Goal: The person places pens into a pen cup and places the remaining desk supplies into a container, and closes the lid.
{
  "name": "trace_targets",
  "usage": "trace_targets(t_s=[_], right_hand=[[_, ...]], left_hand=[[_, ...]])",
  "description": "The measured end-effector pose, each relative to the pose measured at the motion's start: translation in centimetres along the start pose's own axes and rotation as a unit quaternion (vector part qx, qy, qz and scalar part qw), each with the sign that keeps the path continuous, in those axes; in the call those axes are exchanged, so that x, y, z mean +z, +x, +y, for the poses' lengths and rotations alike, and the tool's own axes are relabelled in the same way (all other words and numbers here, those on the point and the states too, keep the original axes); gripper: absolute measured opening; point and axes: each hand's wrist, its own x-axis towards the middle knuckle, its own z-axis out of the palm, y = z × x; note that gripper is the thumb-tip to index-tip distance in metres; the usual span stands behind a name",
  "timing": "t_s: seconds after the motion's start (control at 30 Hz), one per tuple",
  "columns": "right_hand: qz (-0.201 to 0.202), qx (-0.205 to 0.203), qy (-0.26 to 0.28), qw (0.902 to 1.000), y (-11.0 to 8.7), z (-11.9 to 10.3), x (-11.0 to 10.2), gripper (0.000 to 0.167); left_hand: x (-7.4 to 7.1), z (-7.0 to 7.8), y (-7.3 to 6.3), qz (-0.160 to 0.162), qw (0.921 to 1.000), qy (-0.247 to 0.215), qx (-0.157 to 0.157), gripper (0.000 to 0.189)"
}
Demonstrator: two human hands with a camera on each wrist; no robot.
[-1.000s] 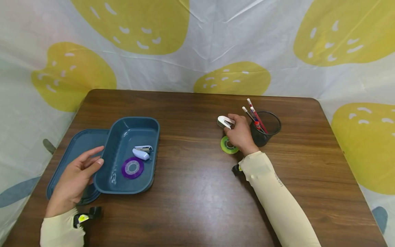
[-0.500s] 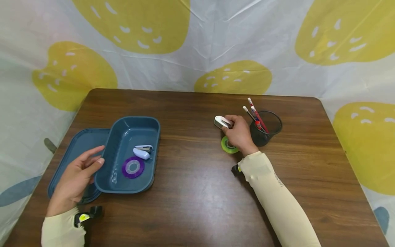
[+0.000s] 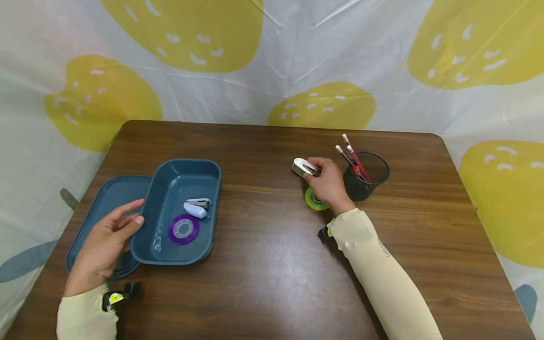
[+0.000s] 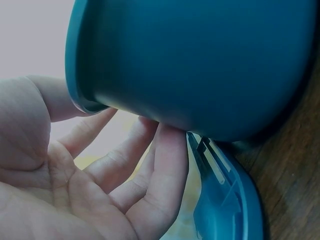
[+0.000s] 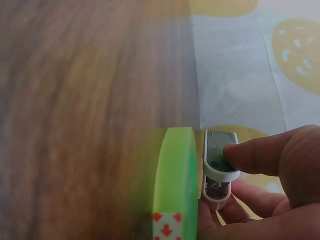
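In the head view my left hand (image 3: 104,238) is at the left side of a blue plastic box (image 3: 170,189). The left wrist view shows its thumb at the rim and its fingers against the outer wall (image 4: 200,65), gripping that side. Inside the box lie a pale lavender mini stapler (image 3: 195,208) and a purple tape roll (image 3: 183,229). Over at the right, my right hand (image 3: 330,185) pinches a white mini stapler (image 3: 302,166) between thumb and fingers; its grey base (image 5: 220,150) faces the thumb. A green tape roll (image 3: 313,200) sits just below this hand, partly covered by it.
A black mesh pen cup (image 3: 361,189) holding several pencils (image 3: 358,163) stands right beside my right hand. The blue lid (image 3: 114,193) lies partly beneath the box. Behind the brown wooden table (image 3: 263,283) hangs a white cloth (image 3: 238,94) with yellow shapes.
My right hand has shifted slightly left with the white stapler, its fingers now lying further along its side. The left hand and the box keep their places.
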Motion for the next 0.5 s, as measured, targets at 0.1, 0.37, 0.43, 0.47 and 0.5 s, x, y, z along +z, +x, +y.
trace_targets(t_s=[0.1, 0.37, 0.43, 0.47, 0.5], right_hand=[[0.0, -0.006, 0.001, 1.0, -0.16, -0.14, 0.01, 0.046], [-0.013, -0.028, 0.013, 0.9994, -0.61, -0.56, 0.22, 0.046], [-0.016, -0.032, 0.018, 0.9992, -0.73, -0.58, 0.38, 0.046], [-0.017, -0.034, 0.019, 0.9991, -0.8, -0.58, 0.46, 0.046], [-0.019, -0.035, 0.02, 0.999, -0.87, -0.58, 0.55, 0.046]], left_hand=[[0.03, 0.04, 0.04, -0.005, 1.0, 0.003, 0.0, 0.058], [0.38, 0.07, 0.16, 0.003, 0.9999, 0.007, -0.015, 0.057], [0.43, 0.07, 0.15, 0.004, 0.9999, 0.006, -0.014, 0.057], [0.44, 0.07, 0.13, 0.003, 0.9999, 0.005, -0.015, 0.057], [0.45, 0.07, 0.09, 0.003, 0.9999, 0.004, -0.014, 0.057]])
